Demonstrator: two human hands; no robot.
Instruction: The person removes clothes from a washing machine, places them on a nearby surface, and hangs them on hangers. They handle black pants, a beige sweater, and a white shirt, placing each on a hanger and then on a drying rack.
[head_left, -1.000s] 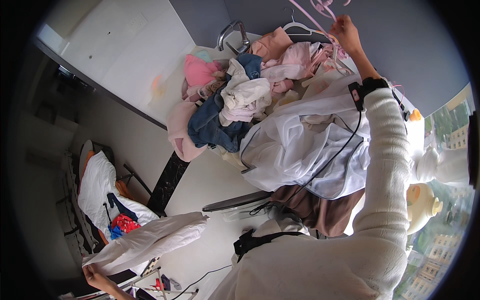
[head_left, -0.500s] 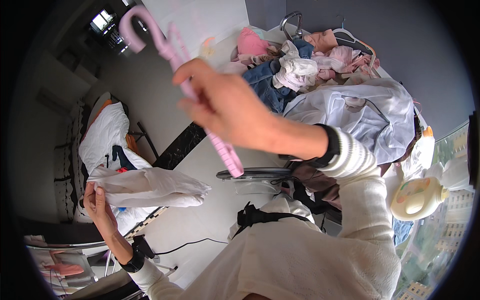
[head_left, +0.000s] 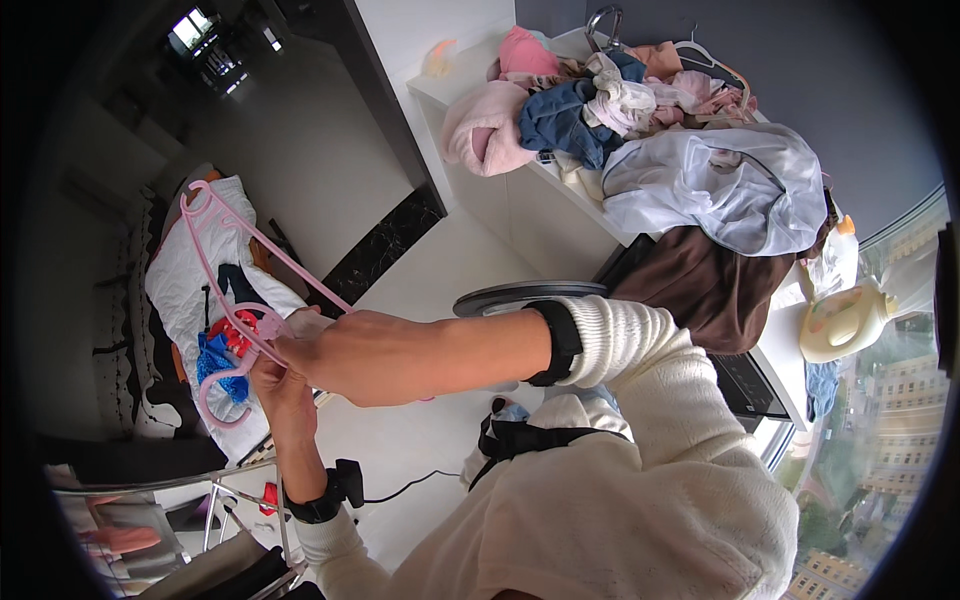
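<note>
Pink plastic hanger [head_left: 235,290]: held out to the person's left, over the drying rack [head_left: 215,490]; hook end up and to the left, lower loops down by the hands

Right hand [head_left: 305,350]: reaching across the body, fingers closed on the hanger's middle, near its clip part

Left hand [head_left: 280,385]: just below the right, touching it, fingers curled narrow at the hanger's lower part; whether it also pinches cloth cannot be told

White garment [head_left: 185,290]: spread flat behind the hanger, with small blue and red pieces [head_left: 218,350] lying on it

Laundry heap [head_left: 620,110]: pink, blue, white and brown clothes piled on the white counter [head_left: 480,170], well apart on the right; spare hangers [head_left: 700,55] at its top

Handling note, as judgement: keep one hand steady on the hanger's middle so it does not twist; let the other hand alone work the lower loops; hold the hook clear of the rack bars; thin plastic, so no hard bending
</note>
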